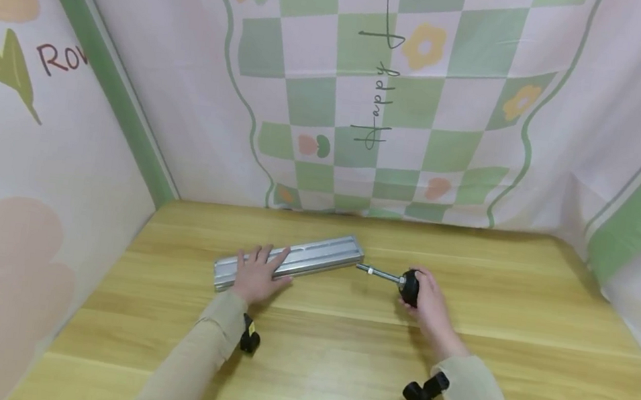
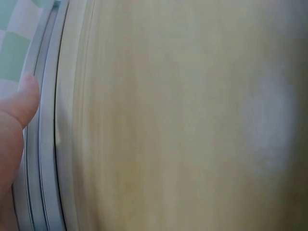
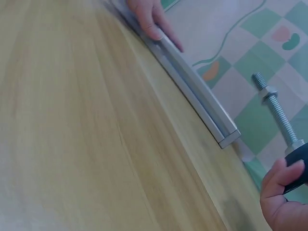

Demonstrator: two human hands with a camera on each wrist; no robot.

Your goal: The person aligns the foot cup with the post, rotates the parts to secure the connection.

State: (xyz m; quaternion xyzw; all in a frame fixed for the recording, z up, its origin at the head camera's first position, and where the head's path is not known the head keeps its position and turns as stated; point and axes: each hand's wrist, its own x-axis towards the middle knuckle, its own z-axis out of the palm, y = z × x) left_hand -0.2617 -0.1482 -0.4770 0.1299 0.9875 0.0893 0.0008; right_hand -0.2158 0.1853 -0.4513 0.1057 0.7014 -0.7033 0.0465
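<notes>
A silver aluminium profile (image 1: 319, 257) lies slantwise on the wooden table, grooves running along its length. My left hand (image 1: 257, 277) rests on its left half, fingers spread across the top. The left wrist view shows the thumb (image 2: 29, 98) against the profile's side (image 2: 45, 144). To the right, my right hand (image 1: 429, 301) grips the black round base of a levelling foot (image 1: 409, 287). Its threaded rod points left, the tip near the profile's right end but apart from it in the right wrist view. A hex nut (image 3: 268, 94) sits partway along the rod, and another nut is at the base.
The wood-grain table (image 1: 324, 367) spreads in front of both arms. A checkered curtain (image 1: 363, 98) hangs behind its back edge, and printed fabric (image 1: 57, 194) hangs at the left. Black wrist cameras (image 1: 420, 394) are strapped to both sleeves.
</notes>
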